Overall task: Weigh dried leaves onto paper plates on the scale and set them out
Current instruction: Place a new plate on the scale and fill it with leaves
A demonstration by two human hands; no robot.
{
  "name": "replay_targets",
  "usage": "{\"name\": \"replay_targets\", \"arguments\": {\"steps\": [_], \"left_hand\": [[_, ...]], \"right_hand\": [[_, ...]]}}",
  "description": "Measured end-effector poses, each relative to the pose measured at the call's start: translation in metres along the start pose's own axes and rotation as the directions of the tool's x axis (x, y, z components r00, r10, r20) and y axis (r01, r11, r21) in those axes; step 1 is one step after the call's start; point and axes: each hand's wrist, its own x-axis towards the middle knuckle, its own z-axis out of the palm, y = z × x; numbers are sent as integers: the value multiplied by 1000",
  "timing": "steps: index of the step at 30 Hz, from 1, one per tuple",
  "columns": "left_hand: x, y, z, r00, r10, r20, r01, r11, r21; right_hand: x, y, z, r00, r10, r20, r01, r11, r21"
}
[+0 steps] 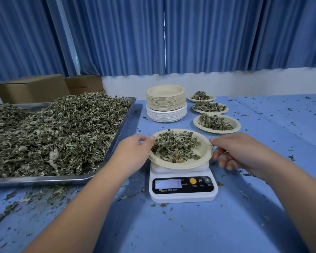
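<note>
A: Bright and evenly lit, tinted cool blue by the curtains (208, 33).
B: Soft light from above, then? Threw only faint shadows beside the tray (44, 180) and under the scale (182, 197).
A: Right. Glinted dully along the tray's near rim; blurred the scale's digits past reading.
B: Bowed outward at the frame's edges, and softened toward the tabletop's (190, 230) far edge.

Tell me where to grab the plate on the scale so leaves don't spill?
Probably the plate by its bare rim, from left and right, fingers underneath. It is shallow, with leaves heaped in the middle, so a level two-sided lift looks safest.
</note>
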Motion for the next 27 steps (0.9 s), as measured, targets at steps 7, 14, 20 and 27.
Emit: {"name": "replay_targets", "arguments": {"steps": [7,14,20,27], "left_hand": [[-6,7,1,999,-6,50,18,969,-246],[-11,19,12,999,-33,16,37,896,-442],[-16,24,15,1000,16,24,-4,902,-431],[-7,13,6,1000,-9,10,12,910,-413]], "right_hand": [[-4,-5,-4,999,-37,-18,38,997,60],[-4,-7,-19,992,-102,-76,112,984,141],[-3,-5,-31,994,-67,-85,78,987,143],[0,5,-74,984,2,-176,34,980,197]]}}
